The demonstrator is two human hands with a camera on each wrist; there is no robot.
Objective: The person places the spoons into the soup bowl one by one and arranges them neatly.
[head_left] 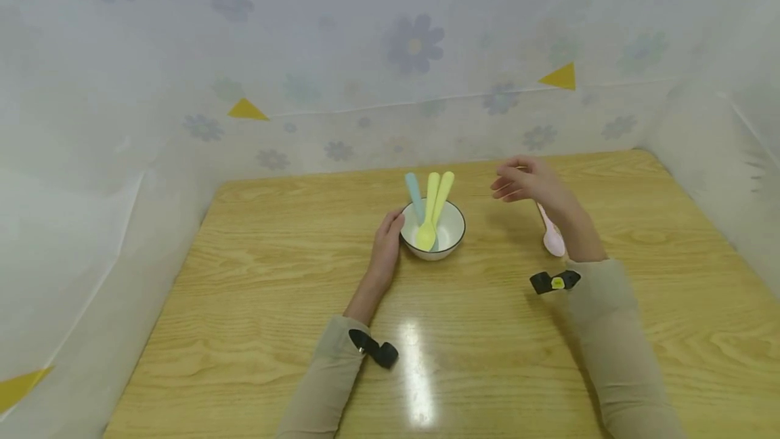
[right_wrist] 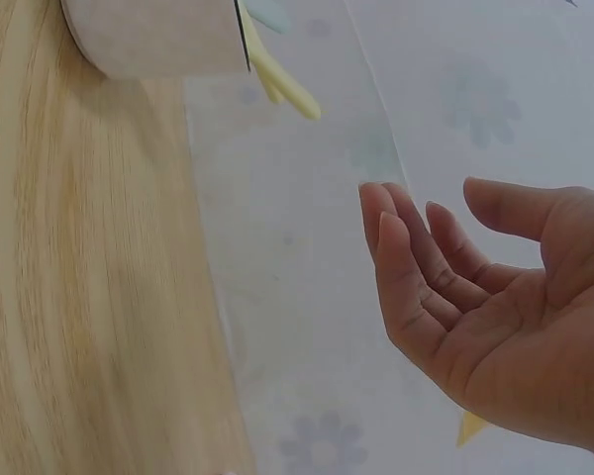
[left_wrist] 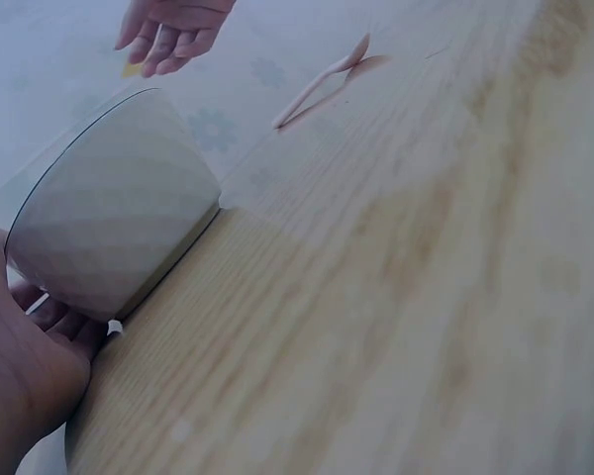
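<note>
On the wooden table (head_left: pixel 274 330), bowl as landmark: nearest the person, left of the bowl (head_left: pixel 434 239), the left hand (head_left: pixel 385 249) lies flat with straight, relaxed fingers against the bowl's outer wall, steadying, not clasping. Right of the bowl, a pink spoon (head_left: pixel 551 234) lies flat on the wood, well apart from it, partly hidden by the right forearm. Inside the bowl, two yellow spoons (head_left: pixel 434 212) and a blue spoon (head_left: pixel 415 196) lean handles-up on the far rim. Further back, right of the bowl, the right hand (head_left: pixel 525 181) hovers above the table, palm open, fingers loosely bent, holding nothing.

Risks, as a guess: left hand only touches the bowl, so a nudge could slide or tip it and spill the leaning spoons; the right forearm hangs over the pink spoon and could knock it away; adding another spoon could shove the crowded handles off the rim
</note>
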